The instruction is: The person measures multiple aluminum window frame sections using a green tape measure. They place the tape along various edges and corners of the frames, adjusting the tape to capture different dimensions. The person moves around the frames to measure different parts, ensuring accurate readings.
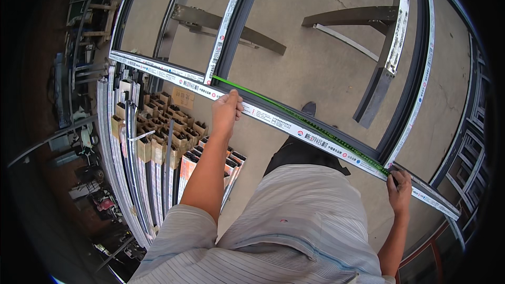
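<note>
Green measuring tape [326,133] lies stretched along the near rail of a big dark-grey frame [279,122], running from an inner upright on the left down to the lower right corner of the widest opening. At my far left, long wrapped profiles [111,152] stand in a row, and right beside them is a crowd of profile ends in brown cardboard [158,150], below the frame's left part. Next comes my left hand [226,114], its fingers bent together at the rail's near edge, a little right of that upright and close to the tape; I cannot tell whether they pinch anything. Farther along, beyond the rail, a dark shoe [309,108] shows on the grey concrete floor [315,68], and my striped shirt [300,215] fills the space below. More to the right, a dark metal support [374,94] reaches up under the frame, patched with white along its upper part. My right hand [400,192] is at the corner, fingers curled narrow and holding the tape's right end, by a small dark part they mostly hide. At the far right stand more dark frames [470,160].
</note>
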### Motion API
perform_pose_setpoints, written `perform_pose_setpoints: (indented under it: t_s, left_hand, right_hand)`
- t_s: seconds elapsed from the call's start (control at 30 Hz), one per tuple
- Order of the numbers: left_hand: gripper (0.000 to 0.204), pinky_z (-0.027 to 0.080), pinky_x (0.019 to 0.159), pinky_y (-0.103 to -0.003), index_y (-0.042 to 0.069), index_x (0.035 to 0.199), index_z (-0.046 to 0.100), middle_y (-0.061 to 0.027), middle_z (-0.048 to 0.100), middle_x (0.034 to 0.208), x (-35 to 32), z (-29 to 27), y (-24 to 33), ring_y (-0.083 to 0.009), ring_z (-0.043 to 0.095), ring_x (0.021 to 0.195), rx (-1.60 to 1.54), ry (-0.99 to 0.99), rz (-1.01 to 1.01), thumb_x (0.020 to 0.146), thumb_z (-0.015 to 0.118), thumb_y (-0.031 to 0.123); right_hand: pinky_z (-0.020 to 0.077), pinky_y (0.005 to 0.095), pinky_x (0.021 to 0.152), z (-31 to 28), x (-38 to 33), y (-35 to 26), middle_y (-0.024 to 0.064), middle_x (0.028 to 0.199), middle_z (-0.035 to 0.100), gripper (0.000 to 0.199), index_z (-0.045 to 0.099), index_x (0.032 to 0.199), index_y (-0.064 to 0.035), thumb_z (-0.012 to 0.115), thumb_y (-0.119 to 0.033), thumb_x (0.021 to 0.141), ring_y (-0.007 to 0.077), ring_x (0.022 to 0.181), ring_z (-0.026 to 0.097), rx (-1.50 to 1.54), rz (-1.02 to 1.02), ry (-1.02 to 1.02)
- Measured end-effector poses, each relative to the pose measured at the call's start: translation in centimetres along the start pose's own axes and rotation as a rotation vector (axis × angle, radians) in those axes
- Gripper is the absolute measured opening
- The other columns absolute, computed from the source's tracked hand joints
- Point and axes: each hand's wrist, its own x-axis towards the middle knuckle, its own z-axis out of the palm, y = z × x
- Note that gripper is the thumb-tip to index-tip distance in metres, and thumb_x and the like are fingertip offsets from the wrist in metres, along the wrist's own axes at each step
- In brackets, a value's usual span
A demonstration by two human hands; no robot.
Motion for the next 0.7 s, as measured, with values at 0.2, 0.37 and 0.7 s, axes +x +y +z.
perform_pose_setpoints:
  t_s: [0.2,0.37,0.7]
  left_hand:
    - [0.039,0.052,0.066,-0.035,-0.001,0.116,0.065,-0.0047,0.070,0.082,4.4,-4.2,0.4,-0.0165,0.063,0.068,0.399,0.368,0.369,0.102,0.077,0.034]
    - [0.043,0.055,0.082,-0.055,0.001,0.118,0.064,-0.0200,0.074,0.094,5.6,-4.5,2.8,-0.0454,0.072,0.093,0.870,0.444,0.493,0.093,0.085,0.029]
    - [0.018,0.055,0.068,-0.036,0.000,0.098,0.071,-0.0087,0.074,0.082,8.0,-8.0,2.9,-0.0172,0.068,0.070,0.681,0.193,0.510,0.100,0.080,0.015]
  right_hand:
    - [0.0533,0.0426,0.092,0.0,-0.4,0.0,0.0173,0.105,0.073,0.015,0.076,0.106,0.0012,0.074,-0.010,0.097,0.0368,0.099,0.068,0.092,0.071,-0.012]
    - [0.0539,0.0417,0.090,0.0,-0.7,0.4,0.0172,0.103,0.072,0.015,0.076,0.106,0.0018,0.074,-0.010,0.097,0.0349,0.097,0.068,0.122,0.096,0.003]
    - [0.0528,0.0407,0.082,-0.2,-1.8,0.4,0.0150,0.095,0.068,0.012,0.075,0.102,0.0014,0.074,-0.008,0.095,0.0328,0.090,0.066,0.140,0.127,-0.004]
